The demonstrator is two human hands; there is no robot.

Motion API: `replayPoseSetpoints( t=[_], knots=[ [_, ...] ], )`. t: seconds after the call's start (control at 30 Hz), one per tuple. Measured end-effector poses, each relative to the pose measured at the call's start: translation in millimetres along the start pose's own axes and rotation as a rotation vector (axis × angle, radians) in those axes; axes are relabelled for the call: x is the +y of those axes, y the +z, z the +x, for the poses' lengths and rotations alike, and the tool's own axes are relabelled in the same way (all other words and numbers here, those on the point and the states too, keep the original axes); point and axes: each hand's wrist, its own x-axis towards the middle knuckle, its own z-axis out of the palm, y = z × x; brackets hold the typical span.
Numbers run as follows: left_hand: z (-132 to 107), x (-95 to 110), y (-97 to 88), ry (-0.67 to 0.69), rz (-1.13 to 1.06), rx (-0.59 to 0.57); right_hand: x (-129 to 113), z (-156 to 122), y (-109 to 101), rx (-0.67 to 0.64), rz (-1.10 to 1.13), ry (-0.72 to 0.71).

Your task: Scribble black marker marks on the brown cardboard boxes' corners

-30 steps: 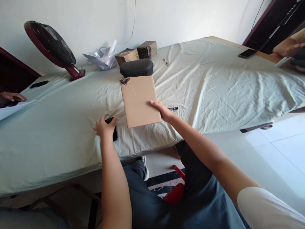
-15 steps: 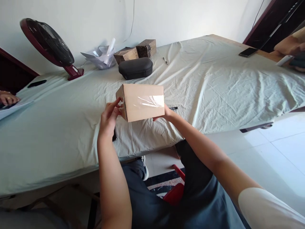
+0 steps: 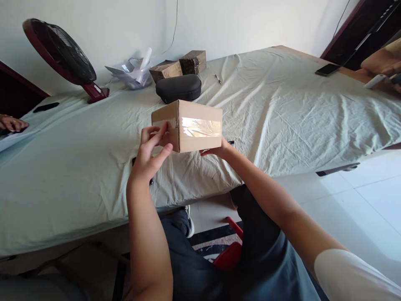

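A small brown cardboard box (image 3: 200,106) is held up over the cloth-covered table, one corner turned towards me. Clear shiny tape (image 3: 200,127) runs across its near face and round onto the left face. My right hand (image 3: 216,151) holds the box from beneath at its right end; most of its fingers are hidden behind it. At the left face, my left hand (image 3: 152,146) has its fingers spread, with fingertips touching the taped side and the thumb apart near the lower corner. Below the box, a black pen (image 3: 231,142) lies partly hidden by my right hand.
Behind the box lie a black zip case (image 3: 178,88), two taped cartons (image 3: 192,62) and a clear plastic basket (image 3: 134,79). A fan (image 3: 59,52) stands left. Other people's hands (image 3: 12,123) show at both sides. A phone (image 3: 327,69) is far right.
The box has turned so that its left face shows more, and it has shifted slightly right. My left fingers have spread from a pinch near the box's edge.
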Motion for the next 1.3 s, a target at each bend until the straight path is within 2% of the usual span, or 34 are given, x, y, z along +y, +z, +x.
replayPoseSetpoints(
  t=[0.1,0.17,0.27,0.37,0.57,0.7,0.87,0.97,1.1,1.3],
  knots=[
    [-2,-2,0.2,-0.146,-0.071,-0.023,-6,-5,12,0.212,-0.081,-0.363],
    [-3,-12,1.6,-0.309,-0.169,-0.035,-13,-13,19,0.247,-0.242,-0.544],
    [-3,-33,5.2,-0.498,-0.25,-0.067,-22,-25,23,0.172,-0.427,-0.625],
    [-3,-49,8.0,-0.582,-0.276,-0.074,-24,-30,25,0.084,-0.442,-0.621],
    [-4,-58,7.5,-0.522,-0.367,-0.063,-21,-31,28,0.023,-0.353,-0.57],
    [-6,-58,6.3,-0.553,-0.336,-0.052,-21,-31,28,0.023,-0.309,-0.501],
    [-9,-59,6.6,-0.552,-0.265,-0.086,-21,-28,24,0.031,-0.333,-0.543],
    [-9,-57,7.8,-0.516,-0.254,-0.015,-19,-25,19,0.016,-0.328,-0.527],
    [-8,-49,7.6,-0.393,-0.212,0.099,-14,-19,13,0.002,-0.342,-0.475],
    [-3,-49,8.5,-0.202,-0.025,0.07,-8,-8,6,-0.08,-0.474,-0.585]
  ],
)
